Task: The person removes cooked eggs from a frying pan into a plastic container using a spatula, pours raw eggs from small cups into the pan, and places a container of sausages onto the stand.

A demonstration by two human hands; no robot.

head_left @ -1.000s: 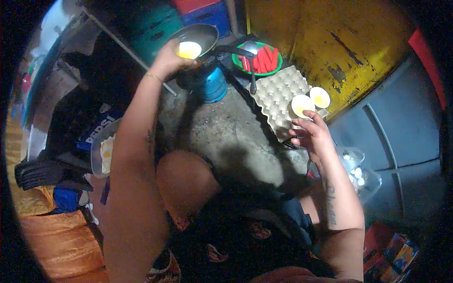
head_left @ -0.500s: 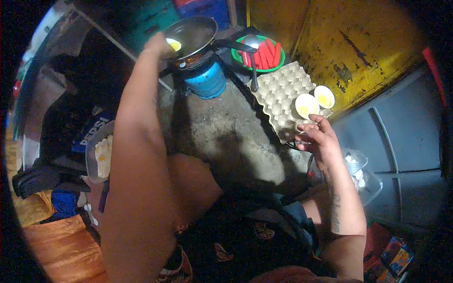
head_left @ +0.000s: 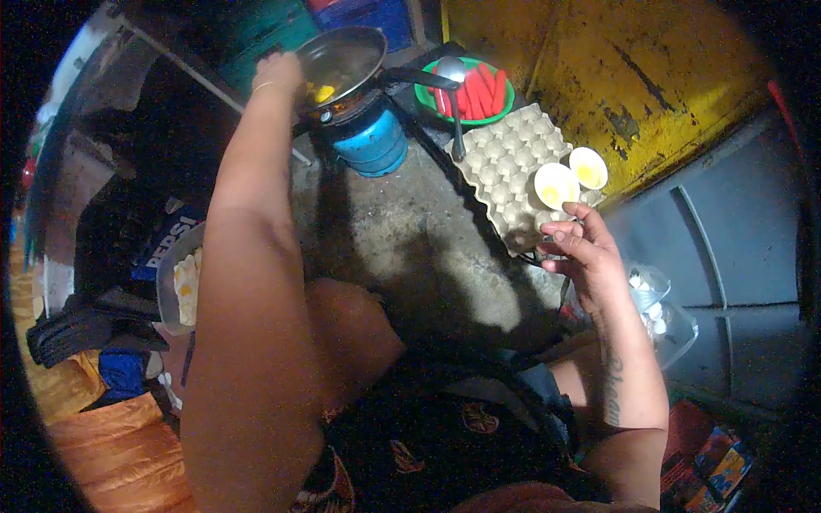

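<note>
My left hand [head_left: 279, 72] is curled and tipped over at the left rim of a dark frying pan [head_left: 349, 61]. The small white bowl it held is now hidden behind the fingers. Yellow egg yolk [head_left: 323, 93] shows just beside the hand, at the pan's near edge. My right hand [head_left: 583, 248] hovers at the near corner of a grey egg tray [head_left: 506, 150], fingers loosely bent and apart. Its fingertips are at the edge of a small white bowl [head_left: 556, 185] with egg in it. A second white bowl [head_left: 588, 168] with egg stands beside that one on the tray.
The pan sits over a blue gas canister [head_left: 373, 144]. A green basin [head_left: 506, 112] holds red sausages [head_left: 481, 92], with a ladle [head_left: 457, 120] across it. At left is a plastic tub [head_left: 175, 308] of fried eggs; at right, a clear container [head_left: 676, 338] with white pieces.
My left hand has tipped over at the pan, and the bowl in it has gone from sight. Yolk now shows at the pan's near edge. The right hand has barely moved.
</note>
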